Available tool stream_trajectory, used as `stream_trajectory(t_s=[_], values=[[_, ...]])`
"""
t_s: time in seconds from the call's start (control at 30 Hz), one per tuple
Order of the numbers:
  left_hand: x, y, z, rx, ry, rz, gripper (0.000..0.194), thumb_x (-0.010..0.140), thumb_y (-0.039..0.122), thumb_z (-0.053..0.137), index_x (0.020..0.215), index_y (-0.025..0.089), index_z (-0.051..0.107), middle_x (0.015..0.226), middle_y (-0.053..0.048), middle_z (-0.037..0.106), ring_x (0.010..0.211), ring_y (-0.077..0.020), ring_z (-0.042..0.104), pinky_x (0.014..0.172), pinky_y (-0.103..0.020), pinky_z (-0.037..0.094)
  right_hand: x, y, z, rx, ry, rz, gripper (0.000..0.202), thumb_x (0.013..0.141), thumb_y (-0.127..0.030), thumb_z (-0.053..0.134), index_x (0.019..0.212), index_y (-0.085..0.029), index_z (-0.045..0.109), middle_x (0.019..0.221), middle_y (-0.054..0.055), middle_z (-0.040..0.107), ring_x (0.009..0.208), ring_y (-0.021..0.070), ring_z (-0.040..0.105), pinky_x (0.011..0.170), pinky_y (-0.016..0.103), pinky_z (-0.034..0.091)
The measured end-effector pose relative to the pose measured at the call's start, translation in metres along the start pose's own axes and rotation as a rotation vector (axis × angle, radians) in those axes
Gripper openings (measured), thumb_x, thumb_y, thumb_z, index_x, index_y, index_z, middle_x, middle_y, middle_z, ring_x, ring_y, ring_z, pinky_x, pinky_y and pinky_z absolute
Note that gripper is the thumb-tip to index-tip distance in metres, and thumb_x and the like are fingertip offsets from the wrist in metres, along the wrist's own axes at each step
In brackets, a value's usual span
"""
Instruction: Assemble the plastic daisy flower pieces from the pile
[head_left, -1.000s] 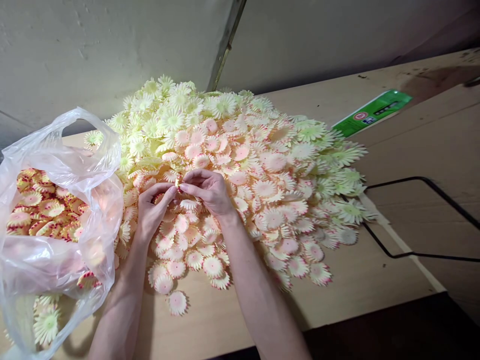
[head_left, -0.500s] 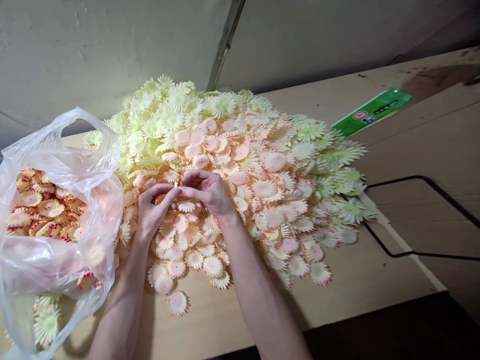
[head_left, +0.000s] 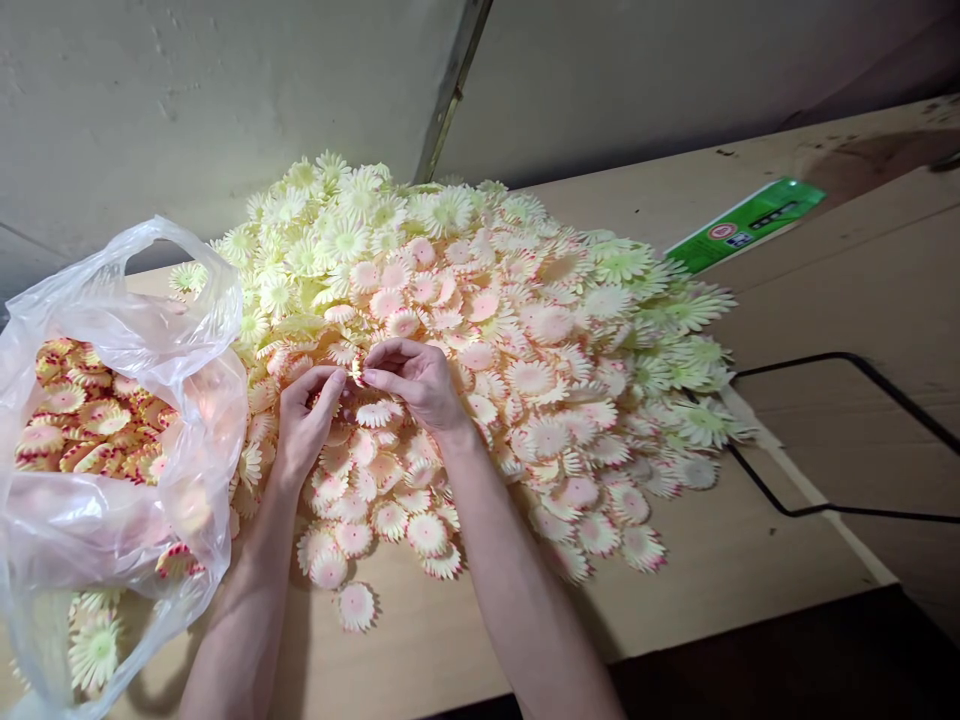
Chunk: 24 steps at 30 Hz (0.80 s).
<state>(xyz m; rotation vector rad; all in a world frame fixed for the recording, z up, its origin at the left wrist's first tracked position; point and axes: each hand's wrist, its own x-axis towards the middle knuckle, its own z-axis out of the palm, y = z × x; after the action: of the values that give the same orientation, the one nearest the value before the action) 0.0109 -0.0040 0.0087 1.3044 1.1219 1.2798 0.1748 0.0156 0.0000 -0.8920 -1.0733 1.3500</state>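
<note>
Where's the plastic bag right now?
The plastic bag is at the head view's left edge, beside the artificial flower pile and left of the left hand.

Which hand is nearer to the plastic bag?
Left. The left hand is a short way to the right of the plastic bag; the right hand is farther right, past the left one.

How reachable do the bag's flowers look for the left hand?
Probably yes: the left hand is near the bag, whose opening leaves some flowers uncovered; only its thin plastic edge might need clearing.
</note>
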Motion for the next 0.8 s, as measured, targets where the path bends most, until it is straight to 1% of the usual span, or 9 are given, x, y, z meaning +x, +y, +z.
stream_trajectory(t_s=[0.07,0.17,0.3,0.4,0.5,0.6,0.7,0.8], values=[[0.0000,-0.0007,-0.0004,0.019,-0.010,0.002,0.031,0.090,0.050,0.069,0.084,0.019,0.073,0.072,-0.001,0.065,0.059,-0.0121,0.057,0.054,-0.025,0.049,-0.0004,-0.0002,0.0008,0.002,-0.020,-0.001,0.024,0.066,-0.035,0.091,0.080,-0.023,0.076,0.077,0.000,0.075,0.073,0.0153,0.070,0.074,0.029,0.061],[0.0004,-0.0016,-0.0015,0.101,0.002,0.055,0.029,0.091,0.047,0.068,0.083,0.019,0.072,0.074,0.000,0.064,0.064,-0.0124,0.056,0.059,-0.024,0.047,-0.0005,-0.0012,0.0027,0.006,-0.040,0.002,0.027,0.063,-0.033,0.094,0.080,-0.023,0.076,0.079,0.000,0.075,0.075,0.0149,0.069,0.076,0.029,0.061],[0.0012,-0.0015,-0.0018,0.169,0.013,0.095,0.028,0.093,0.045,0.065,0.083,0.019,0.070,0.076,-0.001,0.063,0.070,-0.0136,0.056,0.066,-0.025,0.046,0.0007,-0.0018,0.0040,-0.014,-0.005,0.006,0.028,0.063,-0.034,0.093,0.079,-0.022,0.074,0.078,0.000,0.074,0.074,0.0151,0.068,0.075,0.029,0.060],[0.0011,-0.0012,-0.0016,0.171,0.006,0.080,0.029,0.092,0.047,0.066,0.082,0.019,0.069,0.074,-0.001,0.062,0.068,-0.0137,0.054,0.066,-0.025,0.044,0.0017,-0.0011,0.0033,0.004,0.028,0.002,0.030,0.062,-0.034,0.093,0.082,-0.023,0.073,0.079,-0.001,0.073,0.076,0.0154,0.067,0.075,0.030,0.060],[0.0006,-0.0022,-0.0020,0.134,0.026,0.074,0.032,0.092,0.050,0.066,0.082,0.020,0.068,0.073,0.000,0.059,0.065,-0.0131,0.052,0.062,-0.025,0.044,0.0025,-0.0005,0.0028,0.060,0.083,0.000,0.033,0.061,-0.033,0.092,0.084,-0.023,0.071,0.079,-0.002,0.071,0.075,0.0144,0.066,0.075,0.029,0.059],[0.0000,-0.0038,-0.0019,0.102,0.057,0.072,0.032,0.092,0.050,0.067,0.083,0.020,0.068,0.073,0.000,0.058,0.064,-0.0131,0.051,0.059,-0.025,0.043,0.0036,-0.0011,0.0037,0.112,0.156,0.016,0.033,0.059,-0.032,0.090,0.083,-0.024,0.068,0.077,-0.003,0.068,0.074,0.0139,0.063,0.075,0.029,0.056],[-0.0007,-0.0050,-0.0006,0.110,0.067,0.085,0.032,0.091,0.050,0.067,0.082,0.020,0.068,0.073,0.000,0.058,0.066,-0.0129,0.051,0.060,-0.024,0.044,0.0051,-0.0016,0.0055,0.149,0.218,0.011,0.031,0.058,-0.027,0.087,0.080,-0.024,0.065,0.076,-0.003,0.066,0.073,0.0135,0.061,0.075,0.028,0.054],[-0.0017,-0.0062,0.0010,0.091,0.054,0.091,0.031,0.092,0.049,0.066,0.081,0.020,0.066,0.073,0.000,0.057,0.065,-0.0119,0.053,0.060,-0.023,0.045,0.0063,-0.0010,0.0064,0.208,0.287,-0.003,0.026,0.058,-0.023,0.082,0.077,-0.024,0.064,0.076,-0.003,0.066,0.072,0.0128,0.059,0.072,0.027,0.052]])
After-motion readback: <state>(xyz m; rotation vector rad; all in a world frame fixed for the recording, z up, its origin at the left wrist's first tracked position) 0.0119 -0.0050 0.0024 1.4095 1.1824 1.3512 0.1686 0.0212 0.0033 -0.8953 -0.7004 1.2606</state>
